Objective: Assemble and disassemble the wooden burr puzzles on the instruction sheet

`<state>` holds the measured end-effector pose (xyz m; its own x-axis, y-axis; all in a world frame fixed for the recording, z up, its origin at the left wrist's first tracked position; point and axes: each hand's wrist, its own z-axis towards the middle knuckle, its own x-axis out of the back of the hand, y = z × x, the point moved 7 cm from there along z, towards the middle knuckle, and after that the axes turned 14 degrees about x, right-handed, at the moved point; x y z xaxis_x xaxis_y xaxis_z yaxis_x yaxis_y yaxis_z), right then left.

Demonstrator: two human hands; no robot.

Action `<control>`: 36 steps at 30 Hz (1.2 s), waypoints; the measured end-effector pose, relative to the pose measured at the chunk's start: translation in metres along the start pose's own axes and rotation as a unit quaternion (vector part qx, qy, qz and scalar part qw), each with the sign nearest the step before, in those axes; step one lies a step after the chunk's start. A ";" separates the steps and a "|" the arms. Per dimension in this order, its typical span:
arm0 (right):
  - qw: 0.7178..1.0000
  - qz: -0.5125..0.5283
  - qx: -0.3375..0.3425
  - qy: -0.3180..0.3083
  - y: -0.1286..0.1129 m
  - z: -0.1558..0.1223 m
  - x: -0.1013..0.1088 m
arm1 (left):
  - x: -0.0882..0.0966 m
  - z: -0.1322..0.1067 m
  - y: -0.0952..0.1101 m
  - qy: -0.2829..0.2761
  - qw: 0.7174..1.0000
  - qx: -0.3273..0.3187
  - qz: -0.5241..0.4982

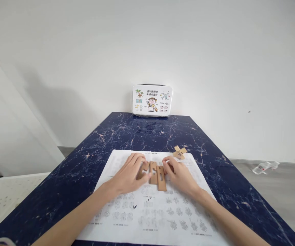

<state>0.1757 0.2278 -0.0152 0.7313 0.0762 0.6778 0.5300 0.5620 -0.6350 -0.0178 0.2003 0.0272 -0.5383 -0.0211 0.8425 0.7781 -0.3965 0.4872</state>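
Note:
Three notched wooden puzzle pieces lie side by side on a printed instruction sheet (126, 225). My left hand (129, 176) is closed around the left wooden piece (144, 167), fingers at its far end and thumb near its right side. The middle wooden piece (153, 173) has a cut-out in its edge. Slightly nearer to me, the right wooden piece (161, 181) shows a slot. My right hand (180, 175) has curled fingers, with thumb and fingertips at this piece's upper right edge. Beyond that hand, several more wooden pieces (179, 152) lie crossed, one marked G.
The dark blue marble-patterned table (147, 133) reaches to the wall. A white cartoon-printed case (152, 100) stands at its far end. To the left is a white perforated basket (1, 198); a clear plastic item (264, 167) lies on the floor at right.

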 end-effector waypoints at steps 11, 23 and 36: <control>0.977 0.212 0.023 -0.014 -0.023 -0.002 -0.019 | -0.020 0.000 -0.009 -0.062 0.998 -0.002 0.014; 0.979 0.204 0.024 -0.016 -0.017 -0.003 -0.017 | 0.018 0.011 -0.097 0.171 0.948 0.203 0.175; 0.992 0.048 0.062 0.097 -0.014 -0.001 0.013 | 0.031 0.016 -0.087 0.213 0.947 0.130 0.202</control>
<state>0.1785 0.2195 0.0024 0.8515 -0.0185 0.5240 0.4049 0.6581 -0.6348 -0.0970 0.2484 0.0147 -0.2182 -0.5139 0.8296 0.9720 -0.0385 0.2318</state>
